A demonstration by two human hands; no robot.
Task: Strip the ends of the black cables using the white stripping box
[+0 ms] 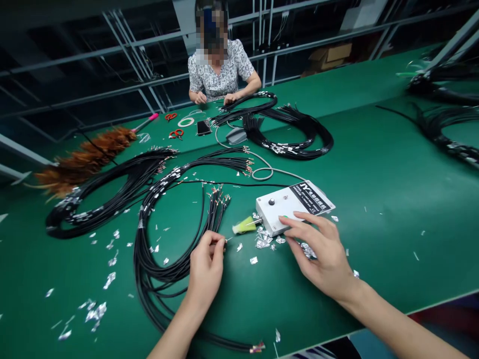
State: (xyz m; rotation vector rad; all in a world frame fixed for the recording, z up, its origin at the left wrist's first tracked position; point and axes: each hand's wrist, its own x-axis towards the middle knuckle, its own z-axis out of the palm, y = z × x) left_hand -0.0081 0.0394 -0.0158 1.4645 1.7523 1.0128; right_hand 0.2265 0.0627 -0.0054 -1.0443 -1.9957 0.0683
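Note:
In the head view my left hand (207,267) is closed in a pinch around the end of a black cable, whose thin stripped tip pokes out past the fingertips. More cables of the same coiled bundle (140,254) pass behind and under that wrist. My right hand (318,249) is spread over the white control box (267,212), its index finger at the green button and the other fingers apart. A yellow-green cone-shaped tip (245,225) on a metal shaft sticks out of the box's left side, a short way from the held cable end.
Foil scraps (97,313) litter the green table (374,239). Further cable coils (318,144) lie at the back, left and right. A feather duster (90,157), red-handled scissors (175,133), a tape roll (186,121) and a phone (204,127) lie across the table. Opposite sits a co-worker (220,72) handling cables.

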